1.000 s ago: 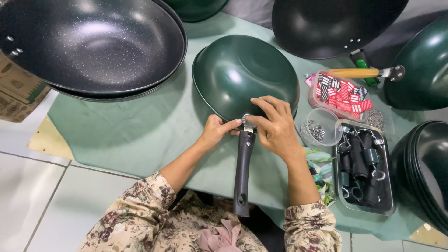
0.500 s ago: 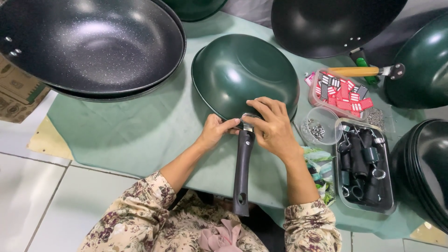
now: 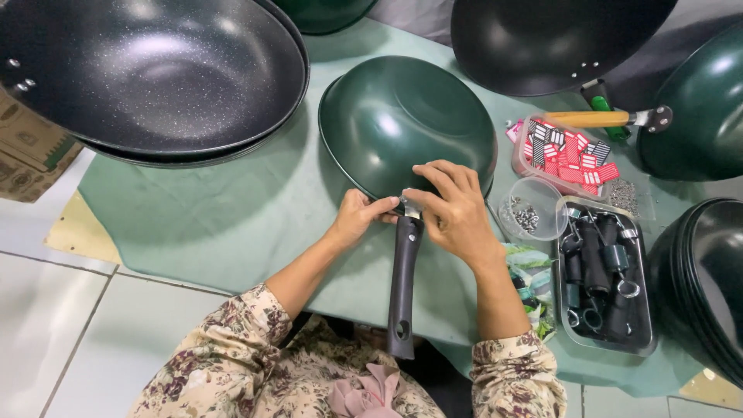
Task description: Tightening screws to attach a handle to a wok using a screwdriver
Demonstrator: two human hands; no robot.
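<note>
A dark green pan (image 3: 402,116) lies upside down on the green table cloth (image 3: 232,224). Its black handle (image 3: 402,286) points toward me, meeting the pan's rim at a metal bracket. My left hand (image 3: 357,219) pinches the joint from the left. My right hand (image 3: 455,209) rests over the joint from the right, fingers curled on the bracket and the pan's rim. What the fingertips hold is hidden.
Two stacked black pans (image 3: 147,77) sit at the back left. More pans stand at the back (image 3: 549,39) and right (image 3: 704,279). A tray of black handles (image 3: 604,279), a clear cup of screws (image 3: 530,209), a box of red tags (image 3: 565,151) and a wooden-handled screwdriver (image 3: 596,118) lie to the right.
Both hands stay at the handle joint. My right fingers have shifted slightly over the bracket; the pan and handle have not moved.
</note>
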